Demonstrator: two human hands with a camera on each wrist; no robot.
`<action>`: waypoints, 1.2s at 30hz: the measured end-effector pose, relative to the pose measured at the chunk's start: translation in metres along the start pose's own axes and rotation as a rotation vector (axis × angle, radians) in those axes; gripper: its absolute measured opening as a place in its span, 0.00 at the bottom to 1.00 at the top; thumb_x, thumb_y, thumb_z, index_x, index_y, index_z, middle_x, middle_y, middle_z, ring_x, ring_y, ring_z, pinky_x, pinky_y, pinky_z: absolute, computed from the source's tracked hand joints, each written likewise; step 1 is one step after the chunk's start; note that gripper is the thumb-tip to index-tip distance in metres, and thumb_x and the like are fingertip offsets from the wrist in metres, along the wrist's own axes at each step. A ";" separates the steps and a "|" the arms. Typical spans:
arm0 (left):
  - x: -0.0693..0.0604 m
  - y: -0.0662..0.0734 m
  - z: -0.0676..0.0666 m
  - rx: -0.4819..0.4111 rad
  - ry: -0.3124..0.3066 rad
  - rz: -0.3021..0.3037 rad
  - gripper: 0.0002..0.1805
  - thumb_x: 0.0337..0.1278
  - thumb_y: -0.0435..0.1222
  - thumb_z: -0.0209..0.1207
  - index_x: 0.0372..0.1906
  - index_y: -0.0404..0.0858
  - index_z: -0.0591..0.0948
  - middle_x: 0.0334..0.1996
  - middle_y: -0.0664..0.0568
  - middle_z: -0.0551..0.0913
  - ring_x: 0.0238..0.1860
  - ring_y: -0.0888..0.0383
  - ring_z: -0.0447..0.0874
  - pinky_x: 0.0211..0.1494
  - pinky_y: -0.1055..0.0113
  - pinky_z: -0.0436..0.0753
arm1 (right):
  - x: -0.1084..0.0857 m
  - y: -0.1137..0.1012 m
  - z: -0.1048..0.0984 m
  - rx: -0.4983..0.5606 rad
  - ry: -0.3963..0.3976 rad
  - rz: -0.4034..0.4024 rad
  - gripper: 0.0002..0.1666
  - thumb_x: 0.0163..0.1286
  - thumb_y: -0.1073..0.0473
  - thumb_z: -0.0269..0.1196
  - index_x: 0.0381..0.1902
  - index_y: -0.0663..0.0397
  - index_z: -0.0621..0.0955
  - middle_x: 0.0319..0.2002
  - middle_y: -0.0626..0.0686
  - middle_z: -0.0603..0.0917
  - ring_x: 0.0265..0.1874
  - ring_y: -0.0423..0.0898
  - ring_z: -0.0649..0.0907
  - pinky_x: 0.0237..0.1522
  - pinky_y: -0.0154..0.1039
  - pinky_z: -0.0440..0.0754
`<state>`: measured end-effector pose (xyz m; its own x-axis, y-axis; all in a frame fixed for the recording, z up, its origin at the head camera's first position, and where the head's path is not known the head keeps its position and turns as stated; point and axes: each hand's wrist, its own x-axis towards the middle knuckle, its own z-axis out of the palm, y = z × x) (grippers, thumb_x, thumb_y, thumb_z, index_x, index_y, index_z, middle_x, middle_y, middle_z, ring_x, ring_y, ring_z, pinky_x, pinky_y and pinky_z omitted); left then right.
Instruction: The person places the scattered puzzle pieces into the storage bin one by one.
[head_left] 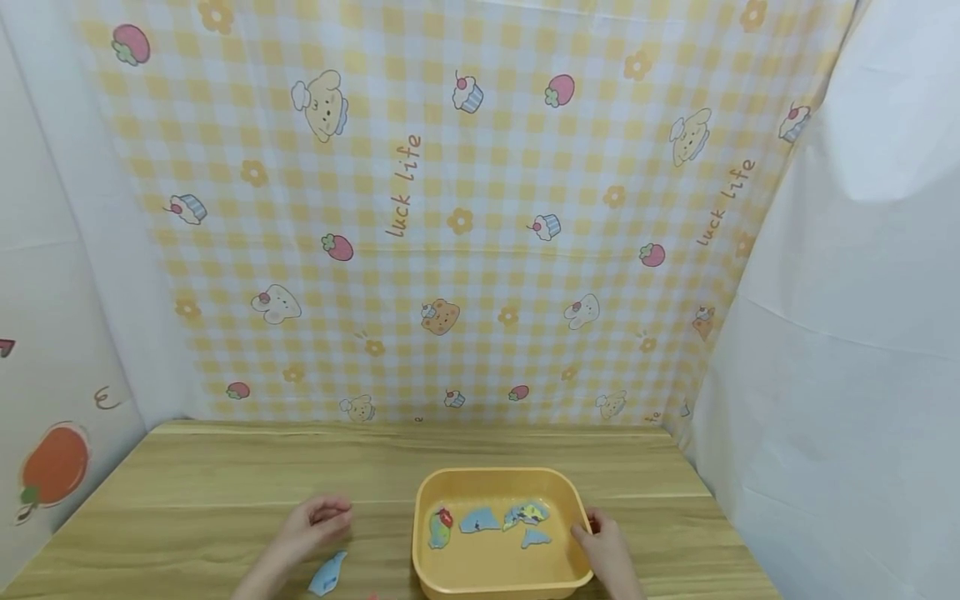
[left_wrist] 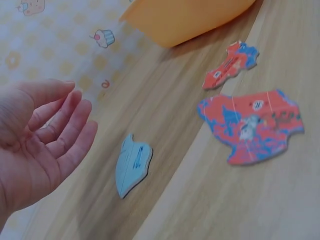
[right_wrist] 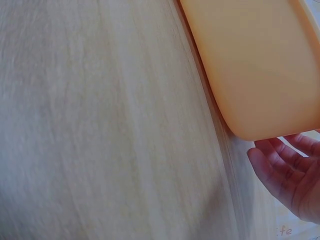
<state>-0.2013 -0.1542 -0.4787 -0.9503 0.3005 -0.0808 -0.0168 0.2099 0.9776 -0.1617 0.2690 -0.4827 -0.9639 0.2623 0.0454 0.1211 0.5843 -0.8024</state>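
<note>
- Here's my left hand, just above the table, fingers loosely bent round air
- Near it, on my side, a blue piece
- Right of that, a big red piece and a small red piece
- And my right hand pinches the tray by its rim, thumb over the edge
- Inside, between my hands: more pieces, all lying flat

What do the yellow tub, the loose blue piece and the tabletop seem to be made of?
The tub: probably plastic, smooth with a soft sheen, its rounded walls one even colour. The blue piece: perhaps printed cardboard, flat and matt, with thickness showing at its edge. The tabletop: wood or wood-look laminate, judging by its streaky grain.
</note>
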 end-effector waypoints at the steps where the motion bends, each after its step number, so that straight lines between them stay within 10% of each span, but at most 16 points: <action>1: -0.001 0.000 -0.002 0.020 0.001 0.000 0.26 0.58 0.35 0.55 0.52 0.17 0.65 0.42 0.38 0.78 0.41 0.57 0.80 0.45 0.68 0.81 | 0.000 0.000 0.000 -0.003 0.001 0.001 0.16 0.55 0.66 0.58 0.39 0.73 0.76 0.25 0.55 0.78 0.24 0.42 0.76 0.25 0.35 0.77; 36: -0.022 -0.024 -0.022 0.211 -0.193 0.083 0.27 0.54 0.37 0.59 0.45 0.15 0.67 0.36 0.44 0.78 0.32 0.73 0.73 0.35 0.76 0.76 | 0.003 0.002 -0.001 -0.003 -0.030 0.022 0.17 0.55 0.65 0.59 0.41 0.74 0.76 0.28 0.56 0.78 0.27 0.43 0.76 0.28 0.35 0.78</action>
<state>-0.1865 -0.1866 -0.4960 -0.8685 0.4923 -0.0573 0.1428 0.3594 0.9222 -0.1646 0.2716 -0.4831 -0.9677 0.2520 0.0101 0.1431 0.5813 -0.8010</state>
